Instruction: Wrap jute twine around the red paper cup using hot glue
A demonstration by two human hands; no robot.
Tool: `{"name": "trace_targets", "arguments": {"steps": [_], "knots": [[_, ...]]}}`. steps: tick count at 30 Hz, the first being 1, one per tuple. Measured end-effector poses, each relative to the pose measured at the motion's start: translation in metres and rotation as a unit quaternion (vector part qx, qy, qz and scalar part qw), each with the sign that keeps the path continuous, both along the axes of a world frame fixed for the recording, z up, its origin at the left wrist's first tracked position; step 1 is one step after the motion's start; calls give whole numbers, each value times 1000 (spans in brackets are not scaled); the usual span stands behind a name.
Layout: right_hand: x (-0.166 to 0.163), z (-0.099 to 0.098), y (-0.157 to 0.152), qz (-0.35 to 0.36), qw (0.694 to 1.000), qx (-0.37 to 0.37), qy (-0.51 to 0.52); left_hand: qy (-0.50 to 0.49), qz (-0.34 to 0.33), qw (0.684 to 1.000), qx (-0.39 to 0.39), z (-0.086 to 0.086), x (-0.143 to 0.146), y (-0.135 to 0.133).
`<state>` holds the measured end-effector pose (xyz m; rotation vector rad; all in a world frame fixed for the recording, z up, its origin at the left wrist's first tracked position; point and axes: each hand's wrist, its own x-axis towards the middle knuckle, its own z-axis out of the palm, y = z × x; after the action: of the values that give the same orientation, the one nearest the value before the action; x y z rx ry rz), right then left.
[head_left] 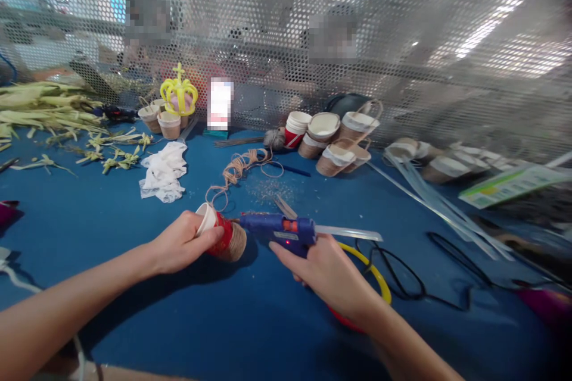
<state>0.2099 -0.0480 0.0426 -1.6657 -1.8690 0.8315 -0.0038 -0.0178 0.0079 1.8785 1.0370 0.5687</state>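
Observation:
My left hand (pixel 183 241) grips a red and white paper cup (pixel 218 237) that lies tilted on its side, its open rim toward the left. Brown twine (pixel 238 243) is wound round the cup's base end. In my right hand (pixel 324 265) is a blue glue gun (pixel 277 229) with a small red light on it. A clear glue stick (pixel 351 232) sticks out of its back. The nozzle points left, at the edge of the wound twine; whether it touches is too small to tell. Loose twine (pixel 239 168) runs across the table behind the cup.
Twine-wrapped cups (pixel 337 158) stand at the back right, before a perforated metal screen (pixel 268 24). Long glue sticks (pixel 429 202) and a black cable (pixel 411 289) lie right. A crumpled white cloth (pixel 164 171), dried husks (pixel 44 104) and a yellow crown (pixel 179 95) are left.

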Motion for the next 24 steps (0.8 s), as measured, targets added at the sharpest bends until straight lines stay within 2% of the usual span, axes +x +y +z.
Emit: {"name": "trace_targets", "arguments": {"steps": [3, 6, 11, 17, 21, 24], "knots": [[-2, 2, 0, -38, 996, -84, 18, 3, -12, 1000, 20, -1, 0, 0], [1, 3, 1, -39, 991, -120, 45, -6, -25, 998, 51, -3, -1, 0], [16, 5, 5, 0, 987, -99, 130, -27, -46, 985, 166, -5, -4, 0], [37, 5, 19, -99, 968, -77, 218, -34, -78, 952, 295, -2, -5, -1], [46, 5, 28, -104, 955, -123, 248, -37, -75, 945, 315, -1, -4, -2], [44, 5, 24, -77, 960, -142, 228, -32, -61, 952, 297, -3, -4, -1]]}}
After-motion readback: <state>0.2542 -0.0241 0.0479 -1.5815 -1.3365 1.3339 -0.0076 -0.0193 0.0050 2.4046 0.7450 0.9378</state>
